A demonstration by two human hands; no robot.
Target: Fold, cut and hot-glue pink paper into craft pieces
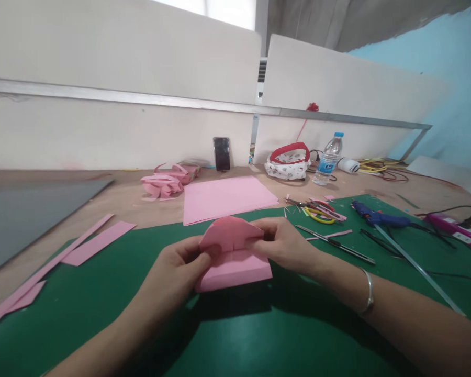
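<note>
A folded piece of pink paper point(235, 262) is held above the green cutting mat point(102, 293) at the centre. My left hand point(180, 267) pinches its left side, fingers closed on the curved top fold. From the right, my right hand point(282, 243) grips the other end of the same fold, with a silver bangle on its wrist. The paper's lower flat part rests on the mat.
A stack of pink sheets point(225, 198) lies behind. Pink strips point(98, 243) lie at left, folded pink pieces point(168, 183) further back. Scissors point(317, 212), a craft knife point(337, 243), a blue glue gun point(377, 217), a metal ruler point(419, 269), a water bottle point(329, 159), a phone point(222, 153) and a pouch point(288, 165) are at right and behind.
</note>
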